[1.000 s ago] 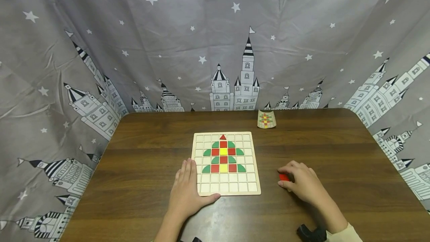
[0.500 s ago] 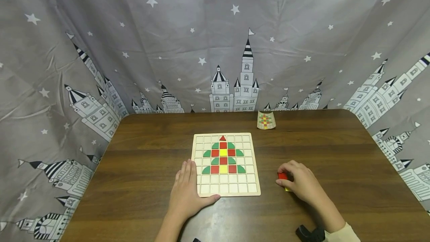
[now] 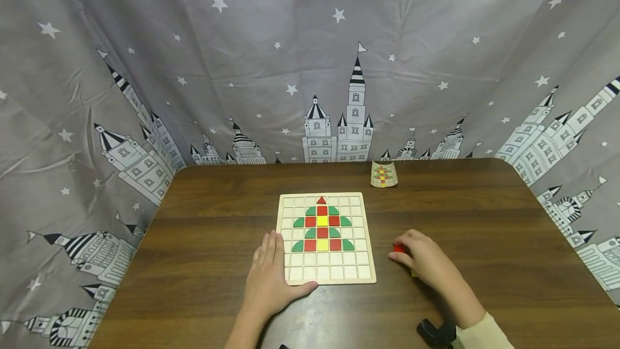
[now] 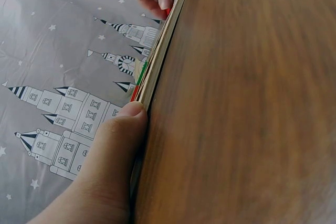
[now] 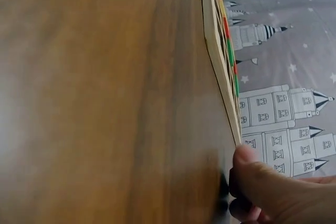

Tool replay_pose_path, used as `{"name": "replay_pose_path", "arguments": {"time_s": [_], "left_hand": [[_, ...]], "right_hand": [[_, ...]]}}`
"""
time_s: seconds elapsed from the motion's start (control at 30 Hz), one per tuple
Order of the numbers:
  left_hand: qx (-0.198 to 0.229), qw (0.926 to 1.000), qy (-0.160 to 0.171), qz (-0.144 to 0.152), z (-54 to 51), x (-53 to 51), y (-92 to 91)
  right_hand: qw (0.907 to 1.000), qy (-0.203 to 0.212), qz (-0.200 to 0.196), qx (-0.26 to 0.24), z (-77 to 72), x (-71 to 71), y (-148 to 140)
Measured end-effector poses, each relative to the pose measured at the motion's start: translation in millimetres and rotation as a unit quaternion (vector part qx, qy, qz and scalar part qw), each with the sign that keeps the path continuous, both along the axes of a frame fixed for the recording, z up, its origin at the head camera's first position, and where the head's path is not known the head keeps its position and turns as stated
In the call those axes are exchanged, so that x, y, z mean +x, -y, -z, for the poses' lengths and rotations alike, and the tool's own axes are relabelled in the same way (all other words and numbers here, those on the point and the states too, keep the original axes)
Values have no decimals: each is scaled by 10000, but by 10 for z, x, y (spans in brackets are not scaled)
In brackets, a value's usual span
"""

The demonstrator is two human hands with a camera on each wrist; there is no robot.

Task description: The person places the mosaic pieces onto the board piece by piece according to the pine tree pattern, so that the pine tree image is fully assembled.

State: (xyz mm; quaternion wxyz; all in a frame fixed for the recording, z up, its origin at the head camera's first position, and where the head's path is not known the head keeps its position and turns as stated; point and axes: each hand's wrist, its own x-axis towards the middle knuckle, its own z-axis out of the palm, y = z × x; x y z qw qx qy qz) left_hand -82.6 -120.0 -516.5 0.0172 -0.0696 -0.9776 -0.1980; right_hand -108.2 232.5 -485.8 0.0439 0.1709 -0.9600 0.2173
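Note:
A pale wooden grid board (image 3: 295, 271) lies on the table, bearing a tree pattern of red, yellow and green tiles. My left hand (image 3: 268, 279) rests along its left side, with the fingers straight and the thumb at the near edge. The left thumb (image 4: 118, 135) also shows against the board's edge in the left wrist view. To the right of the board, my right hand (image 3: 428, 260) pinches a red tile (image 3: 399, 249) between thumb and fingers, apart from the board. A yellow piece (image 3: 414, 273) shows on the table, partly hidden under the right hand.
A small curved pattern card (image 3: 384, 174) stands at the table's back, right of the board, showing a similar tree. The brown wooden table (image 3: 213, 214) meets a grey curtain (image 3: 271, 69) printed with castles and stars. Black wrist gear (image 3: 436, 333) sits under the right wrist.
My right hand has moved left, nearer the board, with the red tile in its fingers. The yellow piece has stayed in place. My left hand has kept its position.

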Motion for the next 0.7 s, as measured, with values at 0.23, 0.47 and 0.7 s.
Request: {"name": "replay_pose_path", "arguments": {"time_s": [0.23, 0.47, 0.7], "left_hand": [[7, 10000, 28, -21, 2, 8, 7], [-5, 10000, 27, -8, -4, 14, 0], [-45, 10000, -5, 11, -5, 14, -6]], "right_hand": [[9998, -114, -130, -68, -2, -68, 254], [9985, -157, -468, -221, -41, -74, 744], [9945, -301, -1000, -126, -43, -64, 1167]]}}
